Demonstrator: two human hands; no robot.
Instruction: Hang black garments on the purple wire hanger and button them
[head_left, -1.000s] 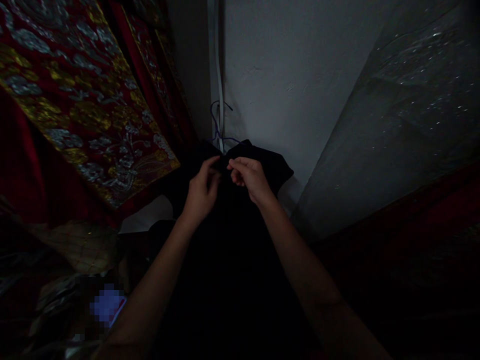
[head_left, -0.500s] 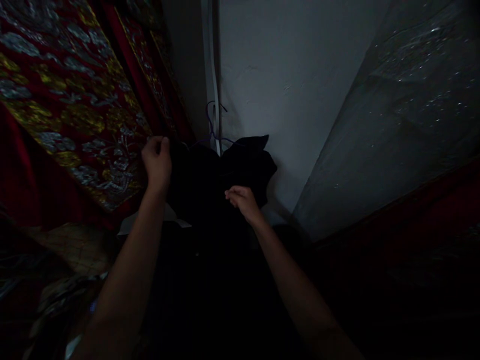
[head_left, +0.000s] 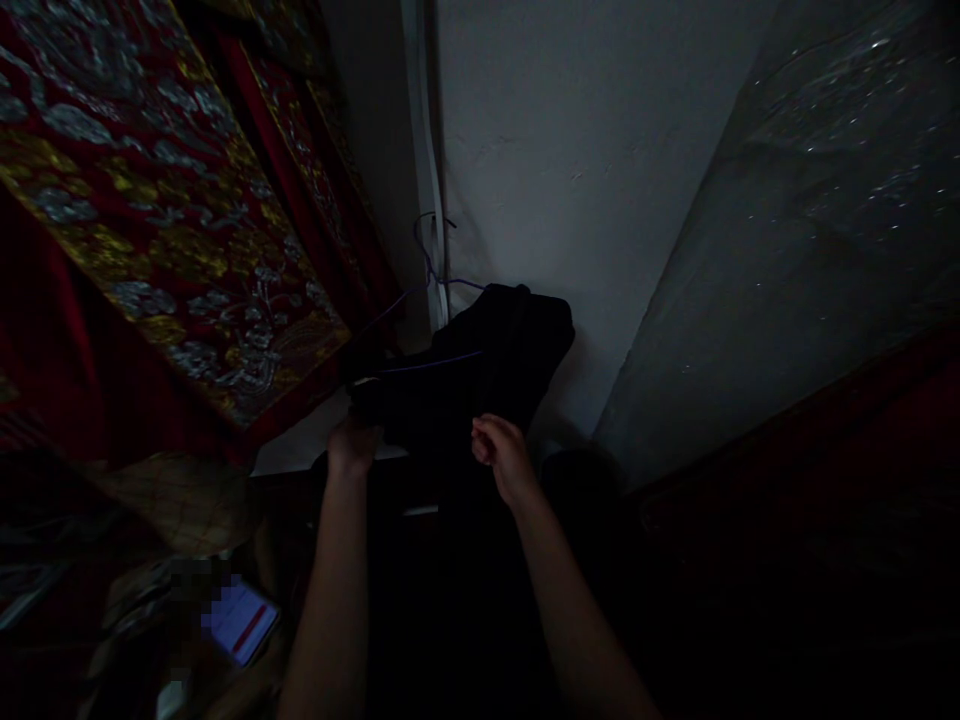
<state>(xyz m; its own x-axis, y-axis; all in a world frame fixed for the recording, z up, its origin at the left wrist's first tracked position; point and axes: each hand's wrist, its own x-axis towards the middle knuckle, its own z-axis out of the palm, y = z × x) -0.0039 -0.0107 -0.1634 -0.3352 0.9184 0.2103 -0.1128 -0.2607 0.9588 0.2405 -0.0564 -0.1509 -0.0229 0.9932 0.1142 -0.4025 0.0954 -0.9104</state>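
A black garment (head_left: 525, 345) hangs on a thin purple hanger (head_left: 427, 258) against the wall. The left arm and part of the lower bar of the hanger are bare, while cloth covers its right side. My left hand (head_left: 352, 447) is closed on the garment's left part, below the bare arm of the hanger; its fingertips are hidden in the dark cloth. In front of the garment's right part, my right hand (head_left: 501, 455) has its fingers curled together on the black cloth. Darkness hides the garment's lower end.
Red cloth with gold and silver embroidery (head_left: 187, 240) hangs at the left. A pale strip (head_left: 429, 130) runs down the white wall (head_left: 570, 150). On the right is a clear plastic sheet (head_left: 810, 230). A lit phone (head_left: 244, 622) shows at lower left.
My left hand has moved down and to the right, drawing the garment's left side off the hanger. The right hand has shifted slightly down and right. The phone has come into fuller view.
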